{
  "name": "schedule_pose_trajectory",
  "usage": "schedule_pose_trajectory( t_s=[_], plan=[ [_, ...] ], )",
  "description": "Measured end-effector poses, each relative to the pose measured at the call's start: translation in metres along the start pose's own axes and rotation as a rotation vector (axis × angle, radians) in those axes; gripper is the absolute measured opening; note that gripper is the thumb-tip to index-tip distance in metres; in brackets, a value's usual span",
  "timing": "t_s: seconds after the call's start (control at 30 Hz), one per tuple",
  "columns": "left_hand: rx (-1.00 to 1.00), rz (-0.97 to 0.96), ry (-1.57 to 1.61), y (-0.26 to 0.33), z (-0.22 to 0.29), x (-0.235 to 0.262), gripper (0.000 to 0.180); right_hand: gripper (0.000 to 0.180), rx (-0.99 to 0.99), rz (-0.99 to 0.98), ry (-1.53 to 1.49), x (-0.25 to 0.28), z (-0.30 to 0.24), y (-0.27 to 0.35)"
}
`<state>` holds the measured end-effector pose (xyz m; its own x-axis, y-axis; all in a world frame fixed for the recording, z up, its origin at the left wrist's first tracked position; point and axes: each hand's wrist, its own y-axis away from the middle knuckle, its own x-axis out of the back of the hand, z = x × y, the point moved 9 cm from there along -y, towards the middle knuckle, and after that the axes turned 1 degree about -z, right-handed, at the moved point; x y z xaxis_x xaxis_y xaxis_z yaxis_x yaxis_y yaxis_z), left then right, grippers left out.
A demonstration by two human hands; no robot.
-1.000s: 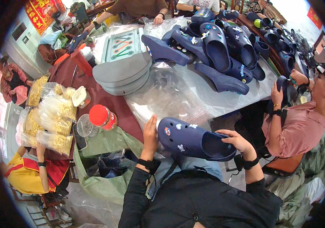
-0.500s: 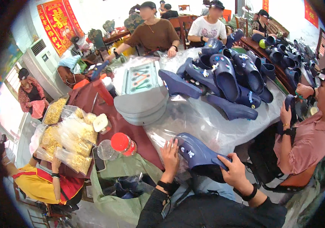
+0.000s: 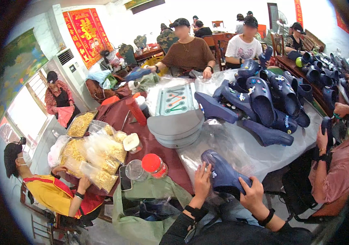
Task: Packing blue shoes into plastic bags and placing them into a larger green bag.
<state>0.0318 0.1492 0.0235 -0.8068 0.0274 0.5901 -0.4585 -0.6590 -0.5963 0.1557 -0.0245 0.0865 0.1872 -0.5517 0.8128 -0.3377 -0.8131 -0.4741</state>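
Note:
I hold a dark blue clog shoe (image 3: pixel 222 174) at the near edge of the table, over clear plastic sheeting (image 3: pixel 223 145). My left hand (image 3: pixel 202 183) grips its left side with the fingers over the toe end. My right hand (image 3: pixel 251 192) holds the heel end from below and to the right. The clog is tilted with the toe pointing up and away. Small charms show on its upper. Both wrists wear black bands.
A pile of dark blue clogs (image 3: pixel 264 102) covers the table's far right. Stacked grey trays (image 3: pixel 177 122) stand in the middle, and a red-lidded jar (image 3: pixel 155 165) and bags of yellow pieces (image 3: pixel 97 157) lie left. A person in a pink shirt (image 3: pixel 338 163) sits right; others sit across and left.
The camera has tilted up, showing more of the room and people across the table. The clog in my hands has turned from lying sideways to pointing away, toe up.

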Motion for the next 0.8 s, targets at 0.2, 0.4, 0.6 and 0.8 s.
schedule_pose_trajectory(
  t_s=[0.2,0.4,0.6,0.8],
  plan=[
    [0.023,-0.007,0.044,-0.003,0.001,-0.001,0.043,0.062,-0.061,0.001,-0.045,-0.013,0.011,0.003],
    [0.050,0.019,0.073,-0.001,0.002,-0.004,0.044,0.063,-0.069,-0.053,-0.022,-0.021,0.009,0.006],
    [0.274,-0.053,0.391,0.008,-0.015,-0.004,0.040,0.071,0.042,-0.288,-0.085,-0.028,-0.006,-0.011],
    [0.388,0.222,0.236,0.031,-0.038,0.009,0.031,0.079,0.082,-0.449,-0.173,-0.043,-0.008,-0.024]
  ],
)
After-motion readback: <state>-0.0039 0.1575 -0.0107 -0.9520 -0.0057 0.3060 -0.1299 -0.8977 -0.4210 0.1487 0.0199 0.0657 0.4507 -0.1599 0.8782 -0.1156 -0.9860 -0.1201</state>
